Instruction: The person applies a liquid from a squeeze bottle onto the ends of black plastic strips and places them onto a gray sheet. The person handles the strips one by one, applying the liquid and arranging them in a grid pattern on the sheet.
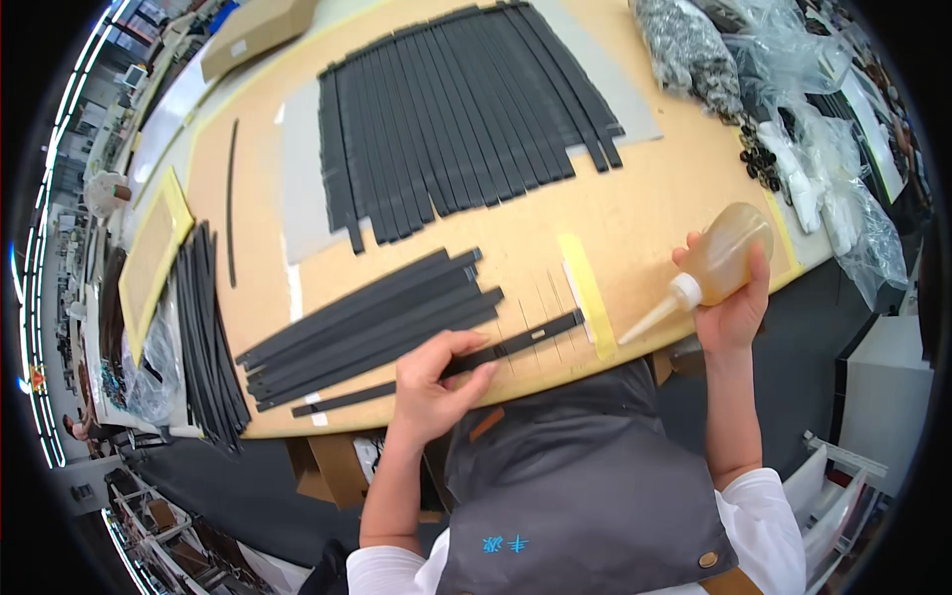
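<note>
My left hand (436, 392) grips a narrow black strap (545, 331) between thumb and fingers near the table's front edge. The strap lies slanted over thin lines drawn on the tabletop, and its right end reaches a strip of yellow tape (583, 288). A small pale patch shows on the strap near that end. In my right hand (734, 315) is a squeeze bottle (732, 253) of amber liquid with a white collar. Its long tapered nozzle points down and left, its tip near the tape's lower end and apart from the strap.
Behind my left hand lies a stack of black straps (372, 322). Farther back, many straps sit side by side on a pale sheet (635, 104). More dark straps (208, 337) hang over the left edge, by a yellow-framed panel (157, 263). Plastic bags (843, 159) crowd the far right.
</note>
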A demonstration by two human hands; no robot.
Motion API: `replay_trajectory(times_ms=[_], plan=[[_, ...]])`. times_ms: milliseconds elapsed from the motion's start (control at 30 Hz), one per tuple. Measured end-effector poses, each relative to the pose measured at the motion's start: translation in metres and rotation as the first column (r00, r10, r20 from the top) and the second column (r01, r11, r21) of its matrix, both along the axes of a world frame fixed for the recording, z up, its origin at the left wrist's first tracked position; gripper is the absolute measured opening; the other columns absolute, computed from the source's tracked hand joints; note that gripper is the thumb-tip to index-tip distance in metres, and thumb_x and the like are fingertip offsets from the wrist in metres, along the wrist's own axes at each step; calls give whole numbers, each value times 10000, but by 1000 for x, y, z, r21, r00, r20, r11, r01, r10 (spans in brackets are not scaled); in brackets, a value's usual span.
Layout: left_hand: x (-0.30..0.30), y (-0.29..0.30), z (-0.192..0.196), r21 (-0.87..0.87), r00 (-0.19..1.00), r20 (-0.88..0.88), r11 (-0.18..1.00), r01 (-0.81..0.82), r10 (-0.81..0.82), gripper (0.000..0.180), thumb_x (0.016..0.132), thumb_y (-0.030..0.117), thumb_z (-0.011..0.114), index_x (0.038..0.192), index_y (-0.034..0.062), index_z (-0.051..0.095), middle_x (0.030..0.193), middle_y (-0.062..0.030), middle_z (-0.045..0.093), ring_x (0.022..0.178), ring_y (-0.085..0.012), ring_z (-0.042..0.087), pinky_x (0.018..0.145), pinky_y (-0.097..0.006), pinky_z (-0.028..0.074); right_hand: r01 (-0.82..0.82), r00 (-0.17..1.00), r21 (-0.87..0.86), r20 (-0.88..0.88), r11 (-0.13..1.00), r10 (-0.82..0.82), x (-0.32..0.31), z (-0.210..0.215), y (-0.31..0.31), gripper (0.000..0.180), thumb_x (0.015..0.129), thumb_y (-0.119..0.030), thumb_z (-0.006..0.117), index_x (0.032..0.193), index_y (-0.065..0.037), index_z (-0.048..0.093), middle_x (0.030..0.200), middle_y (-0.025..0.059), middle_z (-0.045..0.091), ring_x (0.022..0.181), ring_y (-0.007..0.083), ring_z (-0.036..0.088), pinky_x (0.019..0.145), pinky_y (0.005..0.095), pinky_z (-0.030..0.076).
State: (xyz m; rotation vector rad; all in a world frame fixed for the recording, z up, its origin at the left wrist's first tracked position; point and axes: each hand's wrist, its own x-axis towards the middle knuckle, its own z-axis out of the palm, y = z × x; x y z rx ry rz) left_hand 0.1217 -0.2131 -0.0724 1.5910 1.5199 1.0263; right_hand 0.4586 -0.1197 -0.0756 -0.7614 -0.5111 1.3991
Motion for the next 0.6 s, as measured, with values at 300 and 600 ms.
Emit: replay_trajectory(times_ms=[300,600], plan=[[-32,36,38,-231,968,235,961,150,-94,255,919,67,694,1150,-41,678,938,-41,687,816,-97,631,709,-216,500,69,981,32,-186,997,-62,48,-5,40,531,955,-481,653,1278,-65,583,1169,154,672,1065,324,692,825,361,652],[-53,186,121,-307,957,280,952,15,76,253,973,135,671,1187,-1,666,819,-53,670,629,-102,604,576,-232,487,133,933,5,-337,991,-124,76,-20,49,483,959,-480,649,1267,-110,622,1146,147,687,1043,318,696,829,382,642]])
